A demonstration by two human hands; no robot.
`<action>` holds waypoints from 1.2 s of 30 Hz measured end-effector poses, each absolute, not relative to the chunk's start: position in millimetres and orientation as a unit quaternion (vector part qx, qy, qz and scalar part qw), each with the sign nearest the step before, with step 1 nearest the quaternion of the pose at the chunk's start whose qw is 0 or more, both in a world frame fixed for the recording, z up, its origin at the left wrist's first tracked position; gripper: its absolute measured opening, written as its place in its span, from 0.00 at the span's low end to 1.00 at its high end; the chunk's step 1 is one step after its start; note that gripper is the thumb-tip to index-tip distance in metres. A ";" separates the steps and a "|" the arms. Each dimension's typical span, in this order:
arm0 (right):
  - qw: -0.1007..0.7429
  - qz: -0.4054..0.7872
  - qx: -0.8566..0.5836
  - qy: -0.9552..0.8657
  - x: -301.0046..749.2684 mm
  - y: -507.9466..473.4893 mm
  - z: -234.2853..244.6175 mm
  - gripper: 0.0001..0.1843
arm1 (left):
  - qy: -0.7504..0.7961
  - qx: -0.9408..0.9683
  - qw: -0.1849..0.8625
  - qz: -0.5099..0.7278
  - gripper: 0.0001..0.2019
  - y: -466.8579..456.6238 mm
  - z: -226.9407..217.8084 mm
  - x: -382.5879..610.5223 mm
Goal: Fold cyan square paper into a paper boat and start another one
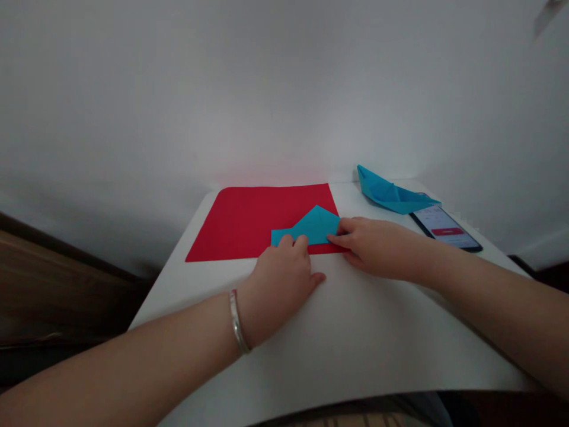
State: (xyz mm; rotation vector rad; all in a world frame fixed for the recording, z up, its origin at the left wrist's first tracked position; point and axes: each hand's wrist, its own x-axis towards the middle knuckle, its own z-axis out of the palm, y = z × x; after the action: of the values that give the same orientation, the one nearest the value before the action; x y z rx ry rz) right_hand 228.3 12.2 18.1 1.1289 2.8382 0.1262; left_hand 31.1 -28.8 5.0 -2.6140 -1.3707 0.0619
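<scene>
A folded sheet of blue paper [316, 225] with a pointed top and a narrow strip at its left lies over the near part of a red sheet [253, 216]. The curled fingers of my left hand [284, 276] press on the blue paper's near left edge, the thumb sticking out to the right. At the paper's right end, my right hand [368, 244] pinches the corner between thumb and fingers. Part of the near edge is hidden under my left fingers.
A blue paper boat [391, 194] stands at the back right, its tip over a phone [448, 230] with a lit screen. Both rest on the white table [355, 338], which meets a pale wall [275, 89]. Wooden furniture [57, 279] is at the left.
</scene>
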 end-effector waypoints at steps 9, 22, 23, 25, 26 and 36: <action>0.045 0.039 0.389 0.919 223.6 13.3 17.4 0.17 | -0.580 -0.801 0.138 0.054 0.23 -40.6 11.3 30.3; 0.036 0.065 0.401 0.913 218.4 2.2 17.3 0.16 | -0.466 -0.866 0.180 -0.001 0.19 -30.1 10.2 30.3; 0.026 0.074 0.400 0.913 217.7 -0.7 16.0 0.18 | -0.450 -0.876 0.175 -0.008 0.23 -28.4 6.9 29.7; 0.006 0.090 0.395 0.914 216.8 -6.0 12.2 0.23 | -0.423 -0.894 0.146 0.006 0.26 -25.7 0.6 29.1; 0.000 0.097 0.397 0.913 216.8 -8.1 10.1 0.25 | -0.419 -0.898 0.133 0.013 0.27 -24.6 -1.8 29.1; 0.023 0.082 0.411 0.908 225.0 -5.3 5.4 0.21 | -0.418 -0.901 0.109 0.039 0.32 -22.1 -6.4 29.9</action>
State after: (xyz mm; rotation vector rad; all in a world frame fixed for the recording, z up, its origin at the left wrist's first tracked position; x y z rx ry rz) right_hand 225.0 -5.3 5.4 1.2741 2.8105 0.2527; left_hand 29.9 -22.1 -6.4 -2.6497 -1.2291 0.1145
